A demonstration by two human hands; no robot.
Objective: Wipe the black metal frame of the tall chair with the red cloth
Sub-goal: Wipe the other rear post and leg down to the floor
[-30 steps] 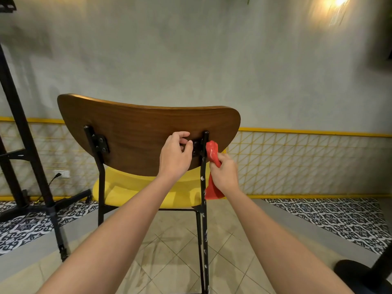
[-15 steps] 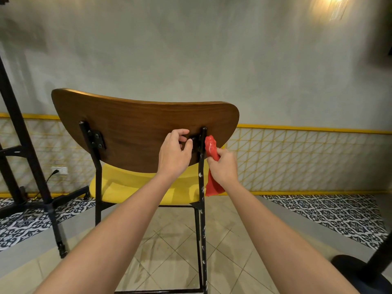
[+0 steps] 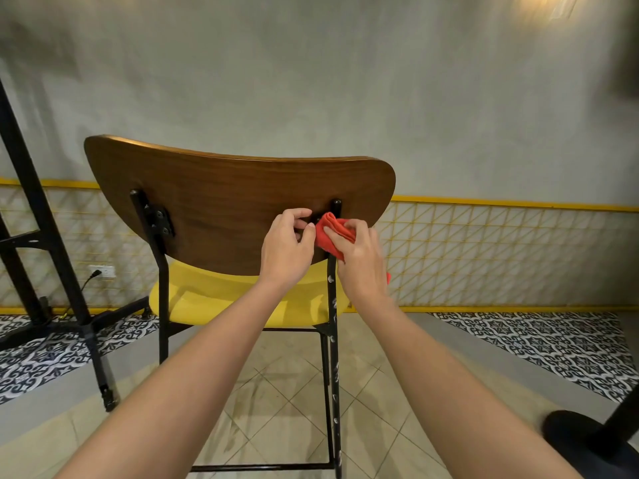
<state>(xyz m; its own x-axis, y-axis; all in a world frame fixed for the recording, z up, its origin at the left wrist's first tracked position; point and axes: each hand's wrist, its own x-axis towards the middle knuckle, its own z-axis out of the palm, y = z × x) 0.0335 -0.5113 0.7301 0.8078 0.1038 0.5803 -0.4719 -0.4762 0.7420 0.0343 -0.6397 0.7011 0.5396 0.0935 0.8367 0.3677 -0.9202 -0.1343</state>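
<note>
head view: my left hand (image 3: 285, 250) is curled at the back of the tall chair's curved brown wooden backrest (image 3: 242, 202). its fingers and thumb are bent in around the small mounting plate of the black metal frame (image 3: 332, 305), just left of the upright post. the hand covers most of the plate, so i can't see how firmly it grips.

my right hand (image 3: 359, 261) sits just beside the left, almost touching it. it holds the folded red cloth (image 3: 333, 231) bunched under thumb and fingers, thumb lying across the front. the cloth is pressed against the post where it meets the backrest, and it covers that joint. a small red corner pokes out past the outer side of my right wrist. the rounded top of the post shows just above the cloth.

below my hands the same post runs straight down between my forearms, marked with pale scuffs along its length, to a low crossbar. the padded yellow seat (image 3: 214, 295) lies beyond and below both wrists. the frame's other upright, with its bolted black bracket (image 3: 159, 221), stands well off to the left of my left hand.

further left is a black metal stand (image 3: 41, 236), with a white wall socket (image 3: 103, 271) behind it. past my right forearm sits a round black base (image 3: 581, 440). ahead are a yellow wire grid panel (image 3: 484, 257) and, above it, a grey wall (image 3: 345, 81).
</note>
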